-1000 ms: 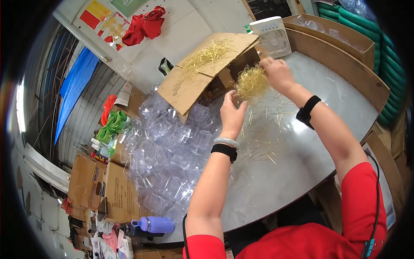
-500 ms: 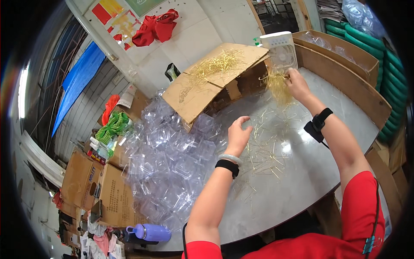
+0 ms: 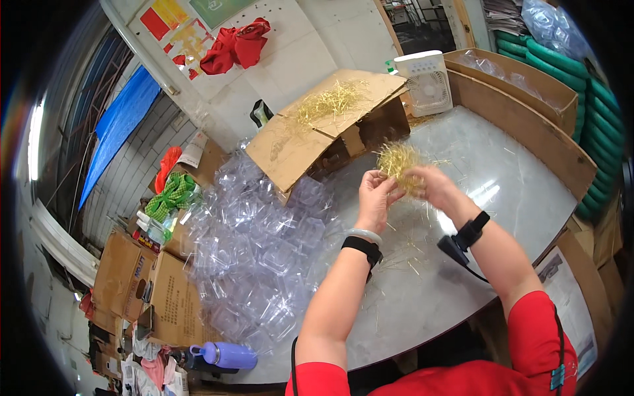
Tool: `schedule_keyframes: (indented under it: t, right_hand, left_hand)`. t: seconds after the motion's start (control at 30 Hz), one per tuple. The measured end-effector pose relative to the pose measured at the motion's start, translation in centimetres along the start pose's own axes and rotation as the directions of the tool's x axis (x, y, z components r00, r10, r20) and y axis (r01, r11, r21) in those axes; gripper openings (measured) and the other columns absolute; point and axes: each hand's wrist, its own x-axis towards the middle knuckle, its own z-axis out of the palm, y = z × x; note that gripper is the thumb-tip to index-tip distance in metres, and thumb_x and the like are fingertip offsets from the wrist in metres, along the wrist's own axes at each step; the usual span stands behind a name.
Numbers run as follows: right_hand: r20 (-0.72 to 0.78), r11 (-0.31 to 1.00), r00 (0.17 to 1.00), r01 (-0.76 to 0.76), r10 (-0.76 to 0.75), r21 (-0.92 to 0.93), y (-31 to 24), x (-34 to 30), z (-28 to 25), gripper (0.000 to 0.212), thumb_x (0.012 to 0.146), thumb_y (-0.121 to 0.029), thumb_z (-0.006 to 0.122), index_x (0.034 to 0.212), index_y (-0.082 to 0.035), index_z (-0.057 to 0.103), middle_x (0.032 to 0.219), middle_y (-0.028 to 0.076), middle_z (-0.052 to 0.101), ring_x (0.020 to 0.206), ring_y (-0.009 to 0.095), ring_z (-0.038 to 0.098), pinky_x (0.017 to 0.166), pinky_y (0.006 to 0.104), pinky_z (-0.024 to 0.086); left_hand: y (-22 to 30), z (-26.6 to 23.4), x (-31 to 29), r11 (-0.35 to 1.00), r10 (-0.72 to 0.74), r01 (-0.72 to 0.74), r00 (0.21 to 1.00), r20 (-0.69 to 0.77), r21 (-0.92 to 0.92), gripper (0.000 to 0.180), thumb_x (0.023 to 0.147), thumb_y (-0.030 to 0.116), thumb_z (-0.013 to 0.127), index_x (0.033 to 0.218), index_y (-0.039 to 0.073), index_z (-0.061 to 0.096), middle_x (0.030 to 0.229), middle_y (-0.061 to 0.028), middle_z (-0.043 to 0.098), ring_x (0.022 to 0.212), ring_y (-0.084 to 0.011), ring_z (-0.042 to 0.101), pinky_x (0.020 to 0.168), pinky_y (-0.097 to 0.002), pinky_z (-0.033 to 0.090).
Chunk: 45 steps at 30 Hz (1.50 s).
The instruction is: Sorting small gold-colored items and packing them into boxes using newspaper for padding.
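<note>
Right of the frame's centre, the tuft of gold strands (image 3: 398, 159) lies up-right of my left hand (image 3: 376, 197), up-left of my blurred right hand (image 3: 434, 187), both equally near. Which grip is clenched on it, I cannot tell.

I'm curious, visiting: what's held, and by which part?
A gold-strand tuft, by its lower edge, in the left hand; right hand too blurred to tell.
</note>
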Motion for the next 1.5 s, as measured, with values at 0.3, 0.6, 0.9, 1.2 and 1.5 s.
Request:
schedule_keyframes:
  t: [0.3, 0.6, 0.9, 1.2, 1.5]
  right_hand:
    - [-0.078, 0.809, 0.939, 0.245, -0.336, -0.535, -4.1, 3.1, -2.7, 0.031, 0.077, -0.011, 0.06, 0.107, -0.005, 0.052, 0.096, 0.006, 0.056, 0.083, 0.015, 0.055, 0.067, 0.0283, 0.046]
    - [0.362, 0.568, 0.762, 0.644, -0.538, -0.512, -4.6, 1.8, 0.2, 0.027, 0.076, -0.012, 0.062, 0.101, -0.003, 0.057, 0.084, 0.003, 0.057, 0.08, 0.012, 0.054, 0.077, 0.024, 0.044]
    - [0.401, 0.252, 0.71, 0.623, -0.578, -0.741, -5.2, 1.6, 0.3, 0.034, 0.073, -0.018, 0.066, 0.103, -0.002, 0.062, 0.093, 0.008, 0.065, 0.079, 0.014, 0.06, 0.068, 0.0271, 0.048]
    - [0.071, 0.445, 0.781, 0.426, -0.621, -0.788, -8.4, 3.5, -2.1, 0.023, 0.081, -0.019, 0.059, 0.095, -0.001, 0.057, 0.079, 0.01, 0.062, 0.068, 0.016, 0.059, 0.062, 0.0334, 0.048]
    - [-0.253, 0.951, 0.953, 0.222, -0.165, 0.217, -8.3, 6.5, -11.9, 0.02, 0.087, -0.024, 0.057, 0.1, -0.01, 0.052, 0.088, 0.004, 0.055, 0.075, 0.015, 0.049, 0.058, 0.03, 0.04]
  left_hand:
    - [1.7, -0.2, -0.9, 0.973, -0.124, 0.136, 0.989, -0.076, 0.186, 0.05, 0.087, 0.015, 0.063, 0.127, -0.001, 0.039, 0.121, -0.0164, 0.045, 0.105, -0.0302, 0.054, 0.076, -0.0399, 0.058]
    - [0.0, 0.0, 0.1, 0.972, -0.206, 0.194, 0.975, -0.08, -0.134, 0.043, 0.092, 0.021, 0.059, 0.127, 0.009, 0.039, 0.124, -0.0138, 0.048, 0.106, -0.0327, 0.053, 0.088, -0.0471, 0.051]
    - [-0.8, -1.4, -0.1, 0.997, 0.071, -0.07, 0.996, -0.048, 0.019, 0.043, 0.089, 0.011, 0.06, 0.127, 0.007, 0.039, 0.122, -0.0109, 0.051, 0.109, -0.0222, 0.054, 0.086, -0.0381, 0.053]
    - [4.1, -0.7, -4.2, 0.918, 0.111, -0.106, 0.994, 0.01, 0.382, 0.044, 0.09, 0.012, 0.058, 0.129, -0.002, 0.044, 0.129, -0.0177, 0.047, 0.113, -0.0241, 0.052, 0.082, -0.0353, 0.055]
    - [7.0, -3.8, -19.5, 0.566, 0.204, -0.156, 0.978, 0.046, 0.81, 0.022, 0.087, 0.006, 0.06, 0.109, 0.0, 0.061, 0.111, -0.0105, 0.062, 0.102, -0.0181, 0.06, 0.084, -0.03, 0.051]
